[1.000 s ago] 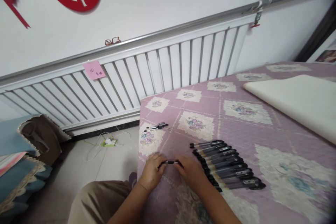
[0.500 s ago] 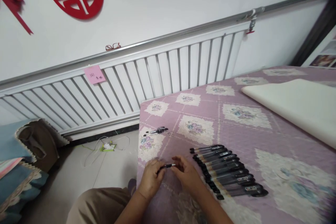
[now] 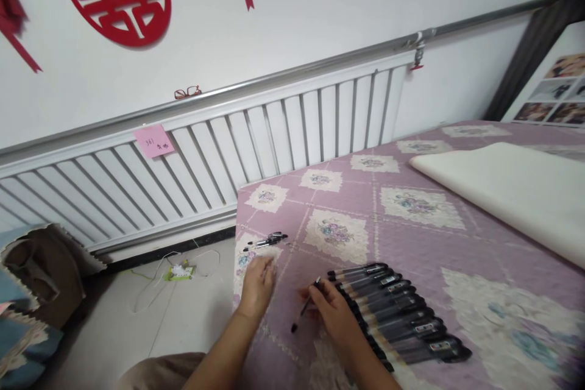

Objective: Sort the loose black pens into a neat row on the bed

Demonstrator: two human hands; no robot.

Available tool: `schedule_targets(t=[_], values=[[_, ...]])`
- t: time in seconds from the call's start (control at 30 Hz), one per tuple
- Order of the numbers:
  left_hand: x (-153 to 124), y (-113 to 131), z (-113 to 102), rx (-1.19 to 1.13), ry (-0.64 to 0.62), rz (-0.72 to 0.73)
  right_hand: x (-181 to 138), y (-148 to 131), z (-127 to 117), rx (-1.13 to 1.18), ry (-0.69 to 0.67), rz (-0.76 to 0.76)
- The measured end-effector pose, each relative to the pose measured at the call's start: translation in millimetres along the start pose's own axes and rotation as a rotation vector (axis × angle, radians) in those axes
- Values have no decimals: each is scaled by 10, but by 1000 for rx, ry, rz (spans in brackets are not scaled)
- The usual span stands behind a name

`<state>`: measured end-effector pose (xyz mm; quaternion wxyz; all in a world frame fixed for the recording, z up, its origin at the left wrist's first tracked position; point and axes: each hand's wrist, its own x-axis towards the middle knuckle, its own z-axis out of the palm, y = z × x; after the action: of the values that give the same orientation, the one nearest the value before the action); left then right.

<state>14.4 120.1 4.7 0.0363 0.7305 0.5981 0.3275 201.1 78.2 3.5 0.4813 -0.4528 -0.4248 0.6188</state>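
Note:
A slim dark pen (image 3: 303, 312) slants through the fingers of my right hand (image 3: 336, 311), black at its lower end and pale at the top. That hand is closed around it, above the purple cloth. My left hand (image 3: 256, 289) is apart from the pen, near a small cluster of pens (image 3: 267, 242) by the left edge of the cloth. Its fingers are partly curled and smeared by motion, so whether it grips anything is unclear. Beside my right hand lies a row of several black-capped pens (image 3: 402, 304), partly covered by my right forearm.
The purple floral cloth (image 3: 292, 280) bears a folded cream sheet (image 3: 507, 195) at the right. A white radiator (image 3: 274, 140) with a pink note (image 3: 154, 141) runs along the wall. Glasses (image 3: 187, 92) rest above it. A cable and green object (image 3: 181, 271) are on the floor.
My left hand has let go of the pen and moved forward and left toward the small cluster. The pen is now in my right hand, turned more upright. The view has shifted slightly.

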Motion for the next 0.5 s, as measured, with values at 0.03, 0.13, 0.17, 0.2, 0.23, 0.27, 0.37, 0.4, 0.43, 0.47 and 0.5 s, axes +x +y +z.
schedule_targets(t=[0.03,0.13,0.17,0.2,0.23,0.27,0.37,0.4,0.43,0.47,0.5], values=[[148,-13,26,36,-11,2,9,9,-12,27,-9,6],[569,-41,117,104,-71,10,28,39,-19,54,-45,13],[688,-48,150,131,-100,9,32,45,-13,64,-51,16],[792,-56,183,160,-131,4,36,48,-5,76,-52,25],[880,-65,216,189,-163,-7,39,48,3,87,-47,39],[953,-74,245,216,-195,-19,40,45,11,93,-37,57],[1081,-104,312,273,-282,-58,40,23,25,91,5,115],[1099,-112,326,282,-306,-70,39,14,26,94,15,132],[1110,-119,334,286,-325,-80,38,7,25,101,20,144],[1115,-123,338,283,-340,-90,37,1,23,113,24,153],[1117,-125,336,274,-349,-99,37,-3,22,126,25,160]])
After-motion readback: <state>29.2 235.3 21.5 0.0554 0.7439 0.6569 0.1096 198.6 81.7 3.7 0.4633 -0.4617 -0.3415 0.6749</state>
